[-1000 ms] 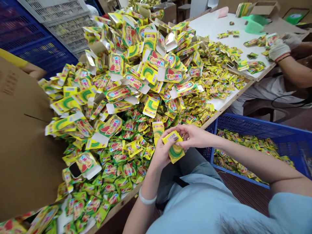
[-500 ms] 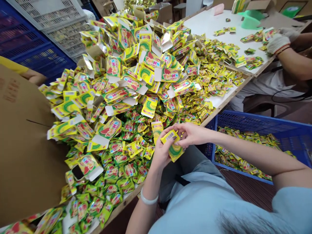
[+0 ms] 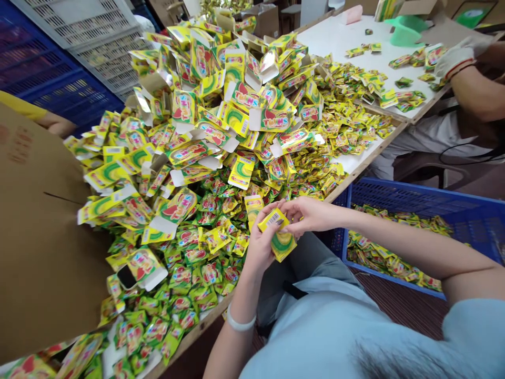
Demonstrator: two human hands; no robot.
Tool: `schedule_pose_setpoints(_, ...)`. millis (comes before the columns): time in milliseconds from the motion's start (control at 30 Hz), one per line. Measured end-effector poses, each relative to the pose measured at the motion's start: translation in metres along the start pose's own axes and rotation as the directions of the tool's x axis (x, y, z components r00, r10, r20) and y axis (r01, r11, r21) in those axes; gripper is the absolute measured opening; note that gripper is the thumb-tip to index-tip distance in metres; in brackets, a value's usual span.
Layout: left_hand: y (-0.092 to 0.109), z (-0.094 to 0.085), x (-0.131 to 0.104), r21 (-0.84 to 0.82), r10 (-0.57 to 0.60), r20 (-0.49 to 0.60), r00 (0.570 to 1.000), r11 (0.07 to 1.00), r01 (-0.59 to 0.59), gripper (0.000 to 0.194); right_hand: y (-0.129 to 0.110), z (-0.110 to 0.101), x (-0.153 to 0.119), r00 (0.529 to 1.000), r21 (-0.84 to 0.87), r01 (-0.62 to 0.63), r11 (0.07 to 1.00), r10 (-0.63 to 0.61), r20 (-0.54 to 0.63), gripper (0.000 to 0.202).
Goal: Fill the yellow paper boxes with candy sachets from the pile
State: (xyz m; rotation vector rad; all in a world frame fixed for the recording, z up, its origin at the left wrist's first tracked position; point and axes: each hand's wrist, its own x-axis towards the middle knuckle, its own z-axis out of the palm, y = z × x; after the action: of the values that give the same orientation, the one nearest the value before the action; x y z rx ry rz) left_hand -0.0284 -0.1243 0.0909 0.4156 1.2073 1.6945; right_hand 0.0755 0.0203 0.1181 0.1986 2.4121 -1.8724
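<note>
A small yellow box [image 3: 283, 243] with a green swirl and a barcode is held at the table's front edge. My left hand [image 3: 261, 245] is wrapped round it, thumb on its front. My right hand [image 3: 302, 216] has its fingers closed at the box's upper right edge. Just behind my left hand another yellow box [image 3: 253, 206] lies on the pile. Green and yellow sachets [image 3: 197, 258] spread over the table to the left, and a heap of open, printed boxes [image 3: 236, 95] rises beyond them.
A large brown carton [image 3: 43, 237] stands at the left. A blue crate [image 3: 465, 210] of sachets sits low at the right. Another person's gloved hand [image 3: 455, 62] is at the far right of the white table [image 3: 331, 37]. More crates [image 3: 98, 42] are stacked at the back left.
Both my hands and the held box have shifted very slightly left. The other person's gloved hand has moved a little right and changed its pose.
</note>
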Motion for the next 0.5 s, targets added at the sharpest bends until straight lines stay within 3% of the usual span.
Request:
schedule_pose_setpoints(67, 0.000, 0.000, -0.001, -0.047, 0.002, 0.018, 1.000, 0.999, -0.001, 0.045, 0.000, 0.001, -0.004, 0.995, -0.026, 0.036, 0.999, -0.033, 0.089, 0.016)
schedule_pose_setpoints(100, 0.000, 0.000, -0.001, -0.073, 0.007, 0.013, 1.000, 0.997, -0.006, 0.047, 0.001, 0.005, -0.006, 0.996, -0.094, 0.062, 0.994, -0.054, 0.077, 0.015)
schedule_pose_setpoints(233, -0.004, 0.002, 0.001, -0.128, 0.048, -0.064, 0.997, 0.990, -0.056, 0.043, 0.000, 0.026, -0.010, 0.989, -0.417, 0.022, 0.909, -0.080, -0.124, 0.018)
schedule_pose_setpoints(300, -0.006, 0.002, 0.002, -0.139, 0.055, -0.072, 0.996, 0.988, -0.065, 0.044, 0.001, 0.032, -0.010, 0.989, -0.466, -0.024, 0.885, -0.047, -0.140, 0.024)
schedule_pose_setpoints(400, -0.006, 0.000, 0.003, -0.161, 0.078, -0.061, 0.995, 0.983, -0.087, 0.050, 0.006, 0.034, -0.009, 0.990, -0.377, 0.029, 0.926, -0.077, -0.115, 0.030)
schedule_pose_setpoints(500, -0.005, -0.005, 0.002, -0.121, 0.138, -0.040, 0.990, 0.982, -0.142, 0.054, 0.018, 0.037, -0.008, 0.981, -0.011, 0.088, 0.996, -0.088, -0.172, 0.034)
